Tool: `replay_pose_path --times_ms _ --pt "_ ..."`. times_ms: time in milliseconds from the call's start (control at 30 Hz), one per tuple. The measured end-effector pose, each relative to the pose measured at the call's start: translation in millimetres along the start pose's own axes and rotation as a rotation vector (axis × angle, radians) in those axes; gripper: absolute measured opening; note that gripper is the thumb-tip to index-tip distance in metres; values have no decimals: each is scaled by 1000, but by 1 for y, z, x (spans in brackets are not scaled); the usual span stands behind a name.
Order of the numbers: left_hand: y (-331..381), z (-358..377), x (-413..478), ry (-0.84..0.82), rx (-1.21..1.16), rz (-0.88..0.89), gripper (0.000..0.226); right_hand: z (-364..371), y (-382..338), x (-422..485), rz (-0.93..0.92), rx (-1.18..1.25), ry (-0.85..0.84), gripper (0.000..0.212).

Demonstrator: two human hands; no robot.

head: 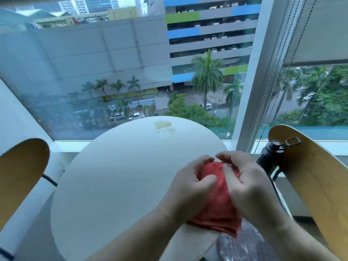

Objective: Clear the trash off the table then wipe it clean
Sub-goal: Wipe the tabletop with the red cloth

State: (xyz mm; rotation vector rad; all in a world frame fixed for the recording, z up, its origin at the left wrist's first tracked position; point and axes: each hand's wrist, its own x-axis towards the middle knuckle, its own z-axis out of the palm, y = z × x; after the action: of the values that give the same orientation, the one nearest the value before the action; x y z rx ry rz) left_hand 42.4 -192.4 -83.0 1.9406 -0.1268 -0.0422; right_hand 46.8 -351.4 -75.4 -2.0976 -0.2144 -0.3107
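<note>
Two hands bunching red fabric cloth (216, 204) above near-right edge of round white tabletop (116, 176): left hand (190, 187) and right hand (248, 185) both curling fingers round it, probably gathering it into pad for wiping. Yellowish spill stain (164, 126) sitting at far edge, well apart from cloth. No trash showing on tabletop. Black capped bottle (269, 157) sitting just beside curved wooden chair back (310, 176); contents hidden.

A red cloth (216, 200), bunched and creased, is gripped between the left hand (190, 187) and right hand (244, 181) over the near right edge of the round white desk (113, 176). A yellowish spill (163, 126) lies near the desk's far edge, well apart from the cloth.
</note>
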Motion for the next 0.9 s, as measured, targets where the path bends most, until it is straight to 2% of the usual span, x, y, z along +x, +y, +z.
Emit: replay_pose_path --times_ms 33,67,133,167,300,367,433,500,567,700,900 --pt "-7 -18 2 97 -53 -8 48 7 -5 -1 -8 -172 -54 27" --pt "-14 -37 5 184 -32 -9 40 15 -11 -4 6 -371 -136 38" --pt "-28 -81 12 328 80 -37 29 30 -17 -11 159 -688 -291 64" --pt "-33 -103 16 387 129 -55 26 35 -20 -14 225 -764 -335 70" --pt "-62 -186 30 536 346 -146 28 52 -28 -18 343 -773 -340 75" --pt "-76 -219 38 563 431 -217 21 58 -29 -15 374 -777 -339 77" --pt "-88 -241 47 562 503 -259 24 65 -27 -9 390 -793 -327 77" --pt "-96 -250 57 526 567 -265 41 70 -23 0 396 -831 -291 76" --pt "-101 -250 66 460 614 -238 49 75 -17 14 393 -862 -262 73" --pt "-108 -238 83 346 715 -140 38 88 -6 46 330 -879 -252 66" --pt "-112 -230 101 262 828 -43 44 122 -18 81 117 -839 -340 65"
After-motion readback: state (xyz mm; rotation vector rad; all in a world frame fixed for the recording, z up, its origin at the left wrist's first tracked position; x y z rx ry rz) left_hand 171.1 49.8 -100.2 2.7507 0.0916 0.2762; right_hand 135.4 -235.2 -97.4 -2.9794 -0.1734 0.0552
